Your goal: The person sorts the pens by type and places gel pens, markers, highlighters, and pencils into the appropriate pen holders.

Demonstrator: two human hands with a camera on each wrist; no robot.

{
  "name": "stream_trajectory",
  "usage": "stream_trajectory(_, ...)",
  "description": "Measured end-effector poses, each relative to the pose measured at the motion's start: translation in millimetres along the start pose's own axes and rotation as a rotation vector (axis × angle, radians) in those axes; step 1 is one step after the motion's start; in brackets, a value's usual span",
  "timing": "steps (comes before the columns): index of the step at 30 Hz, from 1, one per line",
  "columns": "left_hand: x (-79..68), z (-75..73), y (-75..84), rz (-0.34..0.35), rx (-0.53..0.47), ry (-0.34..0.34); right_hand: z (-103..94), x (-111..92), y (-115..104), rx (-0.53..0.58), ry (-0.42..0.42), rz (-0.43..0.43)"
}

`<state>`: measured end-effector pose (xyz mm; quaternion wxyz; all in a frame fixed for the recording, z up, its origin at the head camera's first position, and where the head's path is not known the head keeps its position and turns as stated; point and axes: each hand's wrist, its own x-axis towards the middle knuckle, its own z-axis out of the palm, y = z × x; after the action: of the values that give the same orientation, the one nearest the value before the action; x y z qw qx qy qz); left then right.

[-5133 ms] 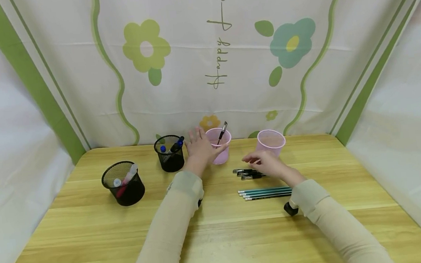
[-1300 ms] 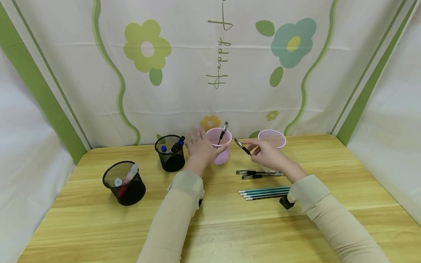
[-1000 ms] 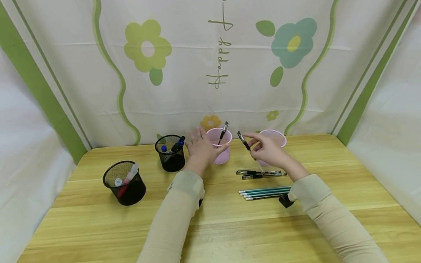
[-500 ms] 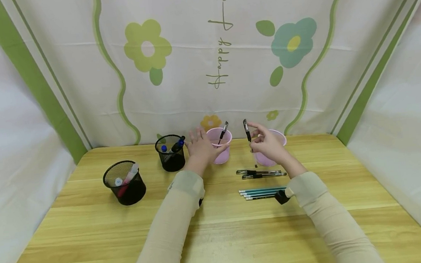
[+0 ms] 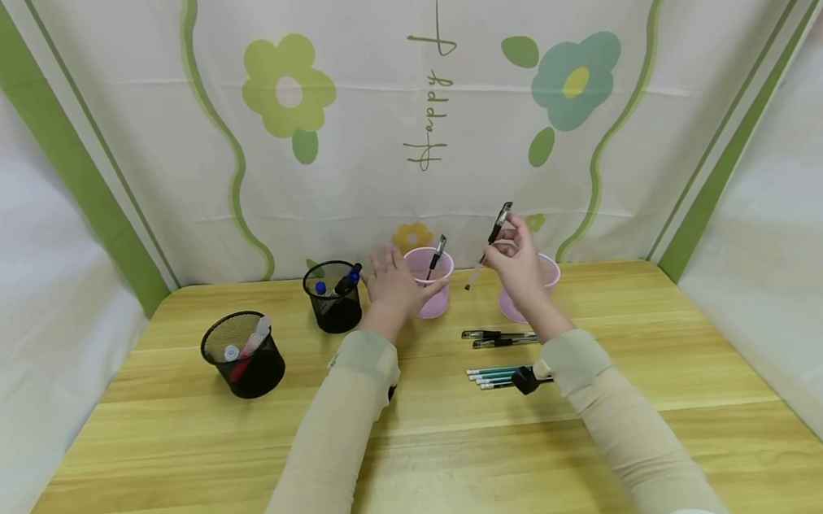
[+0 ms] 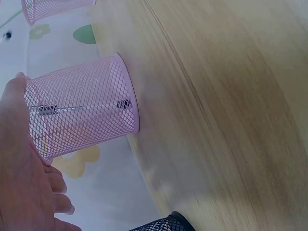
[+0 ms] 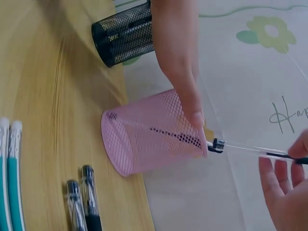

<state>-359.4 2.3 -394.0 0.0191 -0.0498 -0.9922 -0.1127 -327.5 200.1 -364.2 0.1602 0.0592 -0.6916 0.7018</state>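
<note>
My left hand (image 5: 391,293) rests against a pink mesh pen holder (image 5: 432,304), fingers straight behind it and thumb along the rim. One black gel pen (image 5: 438,256) leans inside that holder; its tip shows through the mesh in the left wrist view. Between thumb and fingers, my right hand (image 5: 518,264) pinches another gel pen (image 5: 499,226), tilted with its lower end toward the holder. In the right wrist view this held pen (image 7: 240,147) extends leftward, its lower end apparently near the rim. Two more gel pens (image 5: 490,334) lie on the table below my right hand.
Behind my right hand stands a second pink mesh holder (image 5: 513,309), partly covered. Several green pencils (image 5: 491,372) lie nearer me, partly under my right wrist. To the left are two black mesh holders, one with blue-capped pens (image 5: 338,319), another with markers (image 5: 263,376).
My right hand has taken a gel pen from those on the table, raised it and turned it from upright to slanting, lower end leftward. My left hand stays at the pink holder.
</note>
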Motion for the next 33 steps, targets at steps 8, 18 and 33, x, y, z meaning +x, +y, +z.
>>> stream_trajectory(8,1.0,-0.4,0.0,-0.002,0.017,0.006,20.8,3.2,0.5,0.177,0.15,-0.059)
stream_trajectory(18,0.8,1.0,-1.3,-0.007,-0.013,-0.007,38.1,11.2,19.1,0.227,0.19,-0.024)
stream_trajectory(33,0.9,0.4,1.0,-0.022,-0.026,-0.004,46.1,11.4,32.1,0.039,0.064,0.031)
